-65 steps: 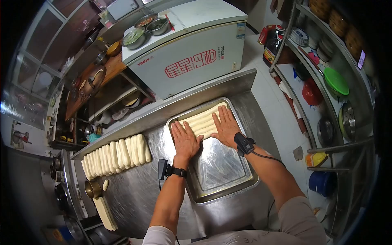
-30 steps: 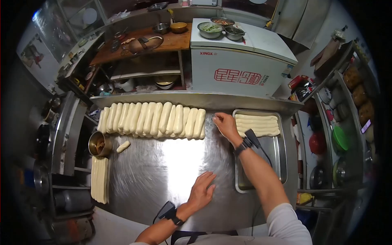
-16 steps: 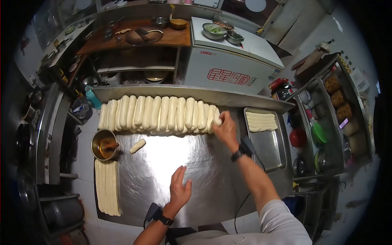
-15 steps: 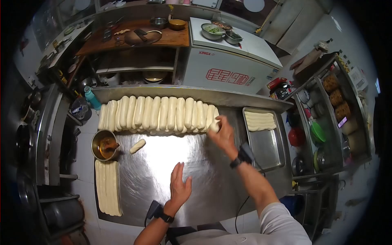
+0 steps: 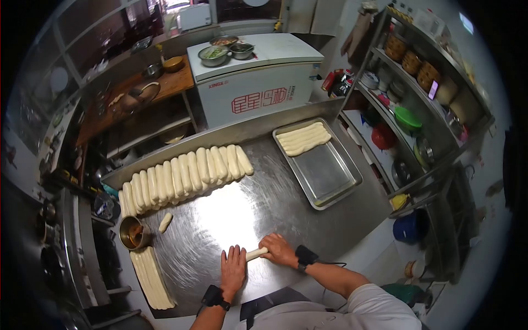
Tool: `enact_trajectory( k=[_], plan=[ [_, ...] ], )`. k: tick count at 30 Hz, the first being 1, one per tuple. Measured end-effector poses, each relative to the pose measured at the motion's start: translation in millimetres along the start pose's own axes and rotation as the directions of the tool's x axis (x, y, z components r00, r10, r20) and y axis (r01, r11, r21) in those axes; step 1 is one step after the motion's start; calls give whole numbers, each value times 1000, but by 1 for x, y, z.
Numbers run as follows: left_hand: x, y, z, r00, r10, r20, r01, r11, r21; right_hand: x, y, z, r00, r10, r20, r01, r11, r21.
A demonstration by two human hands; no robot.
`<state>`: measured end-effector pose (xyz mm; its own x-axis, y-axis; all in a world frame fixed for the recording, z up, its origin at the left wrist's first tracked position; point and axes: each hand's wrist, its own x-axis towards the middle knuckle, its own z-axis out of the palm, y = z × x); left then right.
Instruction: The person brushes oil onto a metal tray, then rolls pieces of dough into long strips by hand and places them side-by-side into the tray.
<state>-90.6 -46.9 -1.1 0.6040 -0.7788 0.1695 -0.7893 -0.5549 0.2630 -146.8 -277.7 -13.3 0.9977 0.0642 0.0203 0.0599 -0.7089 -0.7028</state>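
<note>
A short stick of pale dough (image 5: 256, 254) lies near the front of the steel table (image 5: 286, 212). My right hand (image 5: 278, 251) has its fingers curled over the right end of the stick. At the left end is my left hand (image 5: 234, 268), fingers stretched out flat; its contact with the dough is partly hidden. A stacked row of dough sticks (image 5: 187, 175) runs along the table's back ledge. One small dough piece (image 5: 165, 222) lies apart, in front of the row's left part.
A metal pot (image 5: 125, 224) of amber liquid stands at the left edge, above long dough strips (image 5: 154, 280). At the right a steel tray (image 5: 324, 199) holds several dough strips (image 5: 303, 138). A white freezer (image 5: 256, 93) and a shelf rack (image 5: 396, 102) stand beyond.
My right hand has come from the row's right end to the front of the table with a dough stick. My left hand now meets it there. The view has turned right.
</note>
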Motion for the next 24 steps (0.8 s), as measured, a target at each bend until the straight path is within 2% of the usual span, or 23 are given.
enact_trajectory(
  k=[1,2,3,4,6,7,9,10,11,12,14,15,17,18,19,20,22,24],
  plan=[
    [0,0,2,994,-43,103,42,999,10,-2,-6,1,1000,-8,-1,8,998,-57],
    [2,-1,6,994,-26,104,24,999,24,-2,-12,0,1000,-17,0,17,993,-117],
    [1,9,-1,989,-105,101,112,991,-67,-10,-20,2,986,-112,-121,95,985,-142],
    [-5,20,-8,975,-191,113,208,965,-160,-22,-31,10,987,-101,-123,85,988,-127],
    [-16,35,1,990,-139,9,126,865,-486,-22,-44,16,903,-388,-187,358,917,-175],
    [-14,53,6,990,-140,3,124,866,-484,-20,-51,16,903,-382,-195,352,920,-173],
    [1,57,15,991,-135,-7,116,869,-480,-8,-59,12,942,-261,-212,308,924,228],
    [19,45,21,987,-161,-9,146,916,-374,8,-59,4,941,-261,-215,308,924,227],
    [38,29,27,982,-186,-16,175,950,-260,30,-54,-6,976,-219,6,214,958,190],
    [60,6,34,984,-177,-28,171,974,-151,56,-50,-20,961,-162,226,136,983,126],
    [102,-27,32,956,-291,-29,289,956,-55,97,-78,-59,956,-21,292,54,993,-107],
    [98,-34,32,949,-310,-48,308,950,-47,102,-41,-16,980,-79,184,119,969,-215],
    [79,-37,31,984,-91,152,68,986,154,84,-41,-15,948,-93,304,174,953,-250],
    [61,-16,6,965,-123,233,116,992,42,55,-43,-16,935,-116,334,266,853,-449],
    [31,-5,12,949,-142,281,135,990,44,23,-30,4,952,-153,266,273,822,-501],
    [-2,7,21,962,-137,236,129,990,51,-3,-31,13,951,-131,281,261,828,-497],
    [-25,23,15,961,-187,205,212,972,-104,-28,-34,12,955,-147,257,250,865,-435],
    [5,14,12,936,-287,206,294,956,-4,-4,-23,22,978,-104,182,185,839,-511]
  ],
)
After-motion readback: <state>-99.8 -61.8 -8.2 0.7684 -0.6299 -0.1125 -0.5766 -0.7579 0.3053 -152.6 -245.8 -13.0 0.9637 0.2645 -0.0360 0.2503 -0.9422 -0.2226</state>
